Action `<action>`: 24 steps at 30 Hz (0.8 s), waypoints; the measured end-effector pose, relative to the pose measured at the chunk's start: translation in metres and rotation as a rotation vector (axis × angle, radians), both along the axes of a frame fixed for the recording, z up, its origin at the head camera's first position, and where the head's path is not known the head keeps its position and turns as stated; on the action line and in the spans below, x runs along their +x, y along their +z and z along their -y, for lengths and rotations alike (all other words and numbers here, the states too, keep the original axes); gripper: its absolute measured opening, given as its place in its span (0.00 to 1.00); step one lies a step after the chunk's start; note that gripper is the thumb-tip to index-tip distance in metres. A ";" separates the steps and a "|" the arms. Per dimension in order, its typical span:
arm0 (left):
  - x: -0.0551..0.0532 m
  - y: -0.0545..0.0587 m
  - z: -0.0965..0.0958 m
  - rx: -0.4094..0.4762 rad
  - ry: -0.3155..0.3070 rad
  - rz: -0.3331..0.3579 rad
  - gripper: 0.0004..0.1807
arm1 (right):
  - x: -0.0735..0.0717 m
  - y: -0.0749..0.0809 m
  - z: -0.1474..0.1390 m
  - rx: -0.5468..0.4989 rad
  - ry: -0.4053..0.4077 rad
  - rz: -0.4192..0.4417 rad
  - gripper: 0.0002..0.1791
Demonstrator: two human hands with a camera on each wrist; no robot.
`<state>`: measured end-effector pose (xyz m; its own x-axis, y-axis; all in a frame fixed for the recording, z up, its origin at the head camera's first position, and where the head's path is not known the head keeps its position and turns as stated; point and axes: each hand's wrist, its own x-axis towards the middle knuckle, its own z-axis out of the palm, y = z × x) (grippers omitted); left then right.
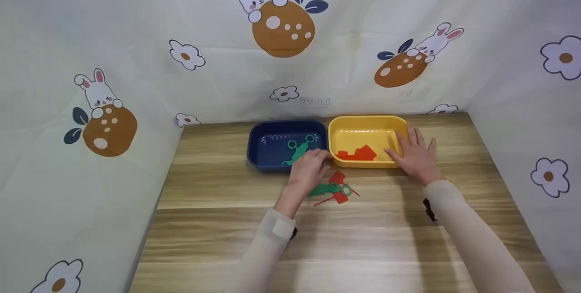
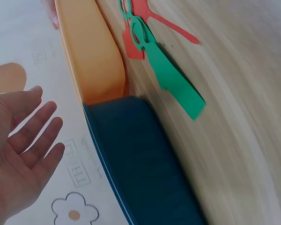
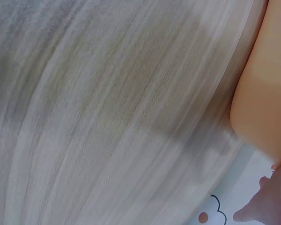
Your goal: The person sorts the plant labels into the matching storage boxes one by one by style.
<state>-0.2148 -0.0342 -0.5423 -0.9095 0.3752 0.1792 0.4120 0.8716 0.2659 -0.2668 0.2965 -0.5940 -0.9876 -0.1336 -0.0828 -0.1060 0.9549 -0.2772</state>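
My left hand (image 1: 310,170) hovers at the front right corner of the navy blue bin (image 1: 261,166). Its fingers are loosely bent and hold nothing, as the left wrist view shows. Inside that bin lies a green flat piece with two rings (image 1: 299,151). My right hand (image 1: 416,157) rests with spread fingers on the right end of the yellow bin (image 1: 363,119), thumb at its front rim. Red flat pieces (image 1: 364,153) lie in the yellow bin. On the table, a green flat piece with a wide blade and rings (image 2: 175,79) lies across red flat pieces with thin pointed stems (image 2: 173,29).
Both bins stand side by side at the back of the wood-grain table (image 1: 354,252). Behind and beside the table hangs a pale cloth (image 1: 218,84) printed with rabbits and flowers. Dark straps show at both wrists.
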 end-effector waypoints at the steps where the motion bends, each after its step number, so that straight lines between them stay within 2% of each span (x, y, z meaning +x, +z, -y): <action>1: 0.003 -0.001 0.004 0.003 -0.003 -0.014 0.12 | 0.000 0.000 0.000 -0.001 0.001 -0.002 0.49; 3: 0.008 -0.003 0.011 0.012 -0.003 -0.030 0.11 | 0.000 0.000 0.001 -0.002 0.000 -0.008 0.49; 6: 0.016 -0.007 0.020 0.022 -0.003 -0.016 0.11 | -0.001 0.000 0.001 -0.002 0.000 -0.013 0.49; 15: 0.035 -0.017 0.042 0.009 -0.022 0.109 0.14 | -0.003 -0.003 -0.002 -0.010 0.011 0.024 0.50; 24: 0.047 -0.024 0.045 -0.008 -0.018 0.204 0.15 | -0.004 -0.002 -0.001 -0.013 0.008 0.042 0.50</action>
